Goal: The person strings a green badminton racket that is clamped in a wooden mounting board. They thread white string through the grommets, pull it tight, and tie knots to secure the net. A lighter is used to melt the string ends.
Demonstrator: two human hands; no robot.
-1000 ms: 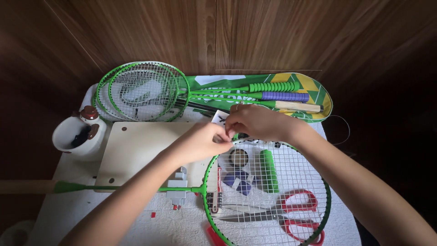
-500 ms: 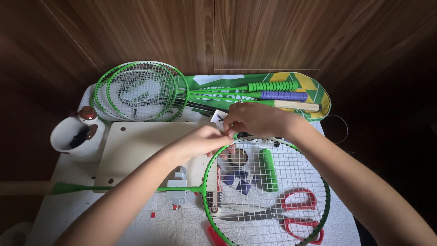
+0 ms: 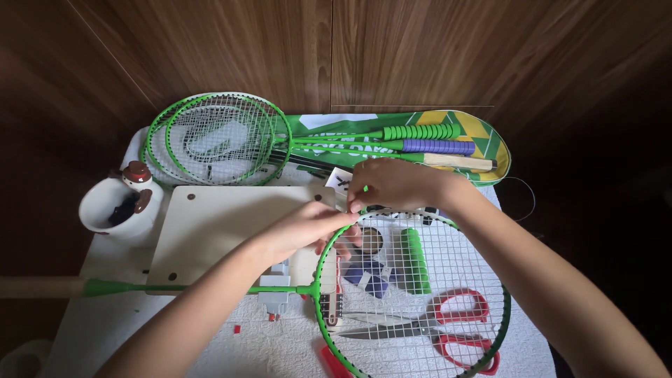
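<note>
Right at the far-left curve of the green racket's (image 3: pixel 413 294) head, both hands are pinched together on the rim where the strings meet the frame. That racket lies flat on the near side of the table, long axis running left to right, its thin shaft and handle pointing left. My left hand (image 3: pixel 308 227) comes in from the near left with fingers narrowed onto the frame edge, while my right hand (image 3: pixel 392 185) reaches from the far right, fingertips closed down on the same spot, maybe a string end, too small to tell. Under the strings: red scissors (image 3: pixel 448 325) and a green tube (image 3: pixel 414 260). Left sits a pale board (image 3: pixel 217 227), further left a white cup (image 3: pixel 115 206). Far side holds spare rackets (image 3: pixel 224 140) on a green cover (image 3: pixel 483 140), on a white table (image 3: pixel 112 322) against dark wood panelling.
</note>
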